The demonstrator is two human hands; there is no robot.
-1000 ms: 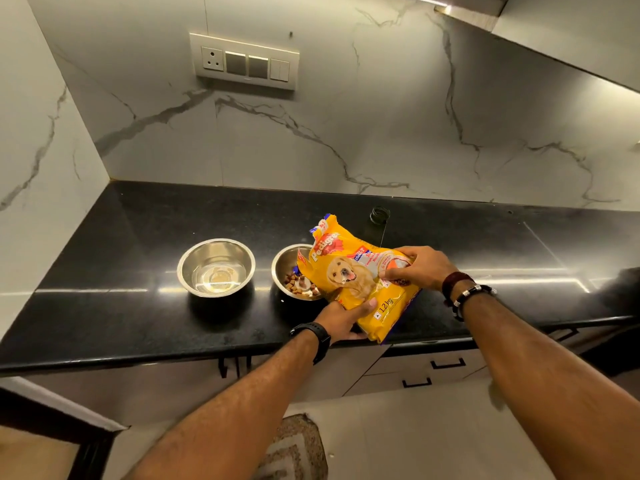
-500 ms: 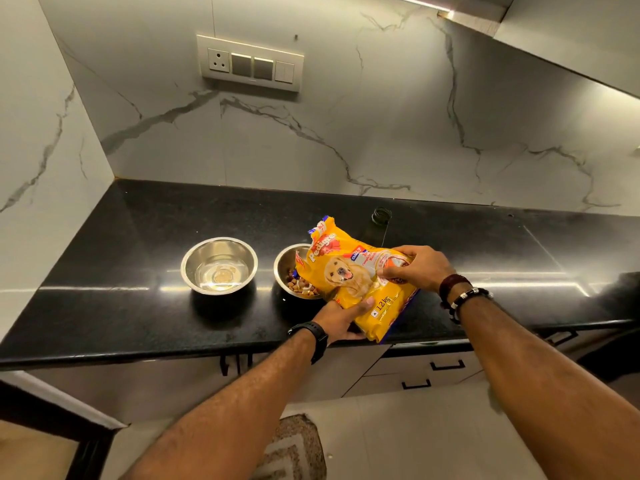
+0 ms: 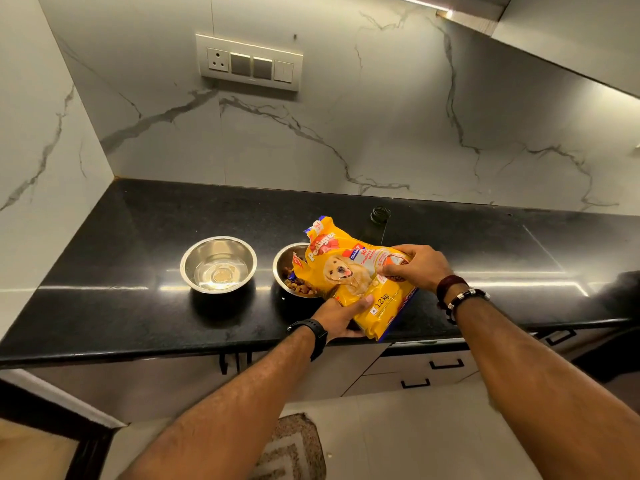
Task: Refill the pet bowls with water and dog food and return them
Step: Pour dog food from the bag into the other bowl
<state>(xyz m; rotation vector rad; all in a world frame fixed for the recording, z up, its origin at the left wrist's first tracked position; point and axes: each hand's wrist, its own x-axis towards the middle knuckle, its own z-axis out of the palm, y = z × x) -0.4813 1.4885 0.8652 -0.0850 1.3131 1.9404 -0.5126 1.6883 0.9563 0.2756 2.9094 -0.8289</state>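
Two steel bowls stand side by side on the black counter (image 3: 121,271). The left bowl (image 3: 218,263) holds clear water. The right bowl (image 3: 289,271) has brown kibble in it and is partly hidden by a yellow dog food bag (image 3: 349,271). The bag is tilted with its open end over that bowl. My left hand (image 3: 341,315) supports the bag from below at its near edge. My right hand (image 3: 415,268) grips the bag's upper right side.
A dark bottle (image 3: 377,225) stands just behind the bag. A socket and switch panel (image 3: 249,62) sits on the marble back wall, and a marble side wall closes the counter's left end. Drawers with black handles (image 3: 446,363) lie below the counter; a mat (image 3: 291,448) lies on the floor.
The bag stays tilted over the right bowl with both hands holding it. Only the camera view has shifted slightly.
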